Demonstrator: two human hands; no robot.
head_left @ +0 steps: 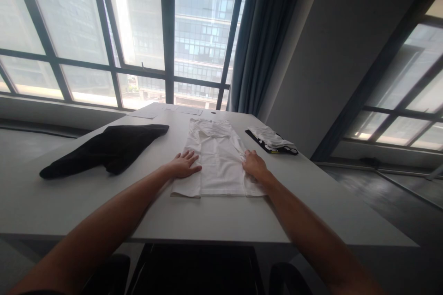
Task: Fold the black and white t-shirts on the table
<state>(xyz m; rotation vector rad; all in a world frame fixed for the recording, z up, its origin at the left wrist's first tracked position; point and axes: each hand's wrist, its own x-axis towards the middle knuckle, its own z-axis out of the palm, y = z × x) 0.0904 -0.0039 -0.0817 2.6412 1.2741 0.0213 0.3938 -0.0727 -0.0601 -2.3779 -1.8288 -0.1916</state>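
A white shirt [221, 168] lies on the table in front of me, its sides folded in toward the middle and its hem facing me. On its left folded side my left hand [184, 165] rests flat with the fingers spread. My right hand [254, 165] is at the shirt's right side, fingers curled down against the fabric edge. The fingertips there are partly hidden, but the cloth looks bunched beneath them. Toward the far end, the upper part of the shirt looks creased and layered.
The white table [221, 221] has a black garment [110, 147] on its left. At the right edge lies a stack of folded clothes [272, 139], white on black. Papers [190, 111] sit at the far end. A black chair [195, 269] stands at the near edge.
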